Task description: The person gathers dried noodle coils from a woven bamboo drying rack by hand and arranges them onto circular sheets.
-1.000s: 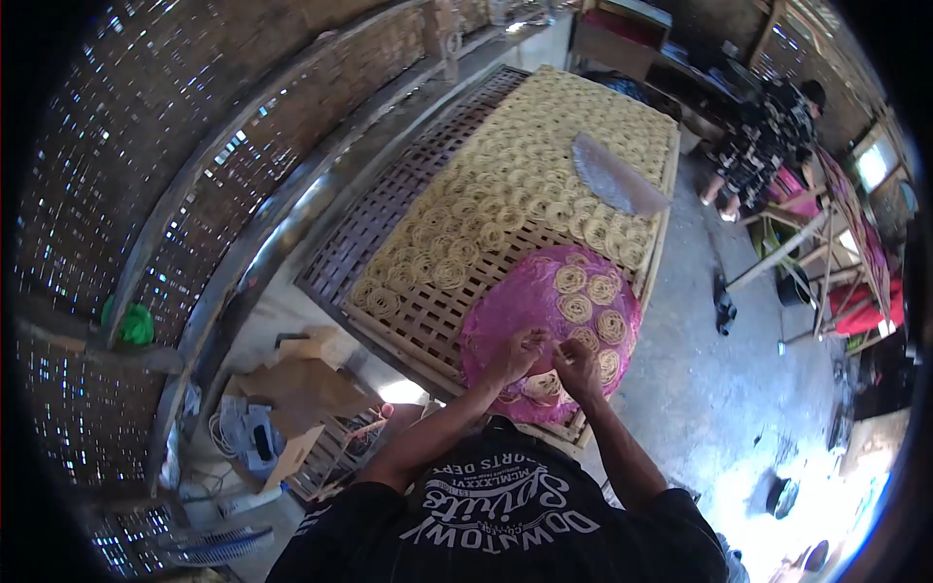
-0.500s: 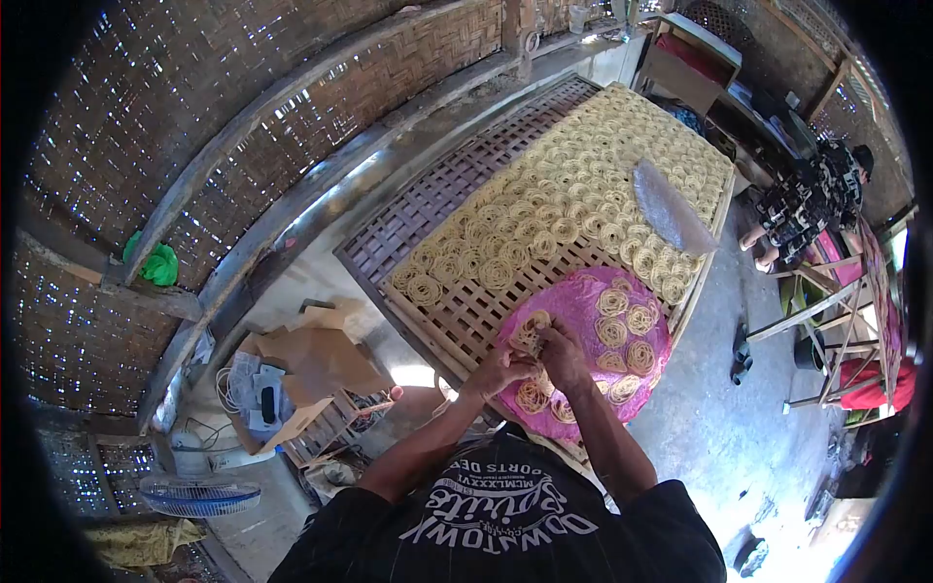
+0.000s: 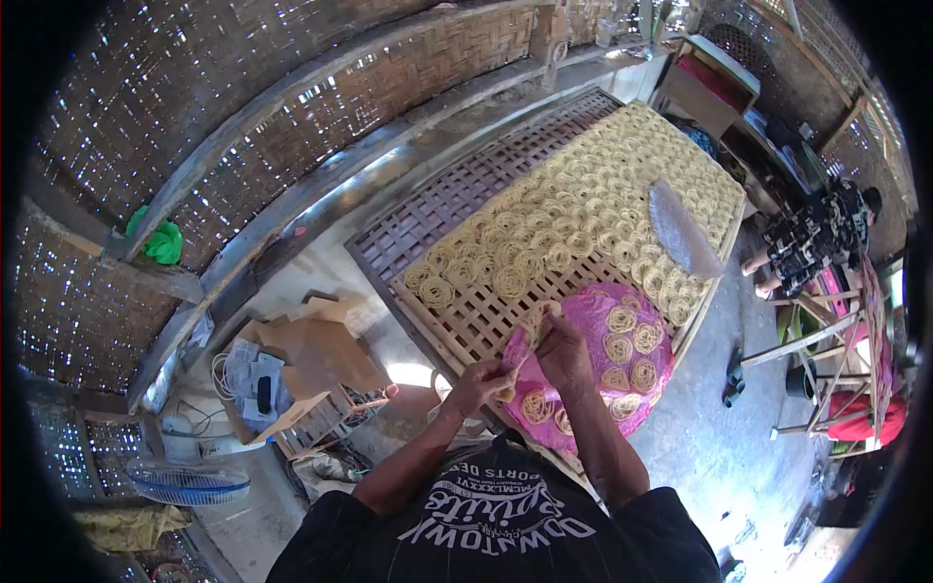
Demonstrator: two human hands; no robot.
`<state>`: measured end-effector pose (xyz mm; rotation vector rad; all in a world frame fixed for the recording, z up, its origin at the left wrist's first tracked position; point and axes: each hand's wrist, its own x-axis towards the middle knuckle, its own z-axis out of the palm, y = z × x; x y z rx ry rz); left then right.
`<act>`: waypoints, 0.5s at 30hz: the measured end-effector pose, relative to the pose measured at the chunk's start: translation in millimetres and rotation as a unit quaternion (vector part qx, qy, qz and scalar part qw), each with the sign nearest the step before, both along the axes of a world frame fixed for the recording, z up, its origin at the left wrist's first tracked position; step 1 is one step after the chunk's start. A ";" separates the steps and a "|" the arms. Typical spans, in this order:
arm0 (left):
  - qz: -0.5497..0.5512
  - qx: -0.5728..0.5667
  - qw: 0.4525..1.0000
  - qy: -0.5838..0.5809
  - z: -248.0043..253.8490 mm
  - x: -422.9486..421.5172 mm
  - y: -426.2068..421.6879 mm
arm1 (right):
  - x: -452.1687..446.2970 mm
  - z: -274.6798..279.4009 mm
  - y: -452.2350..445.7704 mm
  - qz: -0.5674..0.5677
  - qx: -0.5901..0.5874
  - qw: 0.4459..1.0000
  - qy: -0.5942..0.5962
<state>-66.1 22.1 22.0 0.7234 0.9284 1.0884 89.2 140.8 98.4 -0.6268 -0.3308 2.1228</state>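
Observation:
A pink plastic sheet [image 3: 583, 330] lies on the near end of a slatted rack, with several coiled noodle nests [image 3: 617, 347] on it. My right hand [image 3: 566, 358] is closed on a loose bundle of pale yellow noodles [image 3: 537, 316] above the sheet's left part. Lower and to the left, my left hand [image 3: 474, 389] is closed, with pale noodle strands at its fingertips. A stretch of strands seems to run between the two hands. The fingers partly hide what they hold.
Rows of noodle nests [image 3: 573, 199] cover much of the slatted rack [image 3: 428, 209]. A clear plastic bag [image 3: 685, 228] lies on them. An open cardboard box [image 3: 316, 355] stands left, a fan [image 3: 190, 481] beyond it. At right, a person [image 3: 816, 238] bends near a wooden frame [image 3: 802, 340].
My hands have moved apart, the left going down and left, the right slightly up, with noodles stretched between them. The whole view has shifted slightly.

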 end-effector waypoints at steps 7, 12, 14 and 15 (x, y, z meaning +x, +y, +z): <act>0.141 -0.003 0.987 0.079 -36.4 -70.0 -35.8 | -15.6 -37.7 20.1 0.041 0.135 0.983 -0.114; 0.210 -0.085 0.956 0.186 -19.2 -77.4 13.4 | -49.1 -58.9 25.8 0.232 0.311 0.873 -0.296; 0.224 -0.034 0.964 0.138 -55.9 -84.9 30.5 | -65.1 -63.3 32.6 0.284 0.335 0.849 -0.293; 0.187 -0.054 0.974 0.112 -43.7 -92.2 34.8 | -69.5 -70.4 39.1 0.296 0.323 0.845 -0.306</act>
